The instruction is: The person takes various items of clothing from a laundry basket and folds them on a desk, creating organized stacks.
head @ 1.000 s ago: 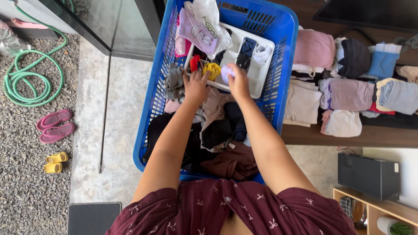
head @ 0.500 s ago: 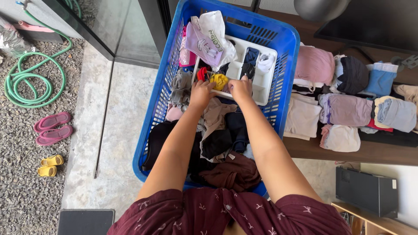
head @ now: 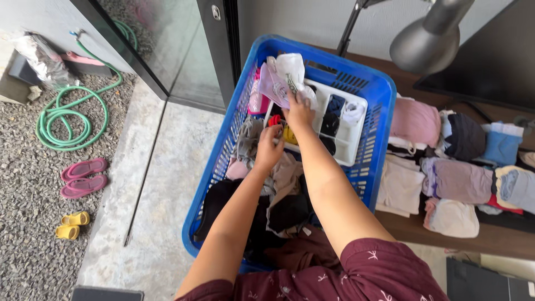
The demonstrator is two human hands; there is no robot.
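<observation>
A dark brown wooden worktop runs along the right, at three o'clock from the blue plastic lattice-walled laundry basket that stands on the pale, smooth concrete floor. At nine o'clock from the basket the concrete gives way to rough grey gravel, where a coiled green rubber hose, a pair of pink sandals and a pair of small yellow sandals lie. A dark-framed glass door stands at eleven o'clock, and a grey metal lamp shade hangs over the worktop's far end.

Soft folded clothes in pink, mauve, cream and blue lie in rounded bundles on the worktop. Inside the basket, crumpled dark and beige garments fill the near half; a white plastic divided tray sits on top at the far end, its square cells holding small rolled items.

The right hand reaches to twelve o'clock and grips the thin, wrinkled white and lilac plastic bag at the tray's far-left corner. The left hand is curled at the tray's near-left edge, beside a yellow rolled item; whether it pinches anything is hard to tell from here.
</observation>
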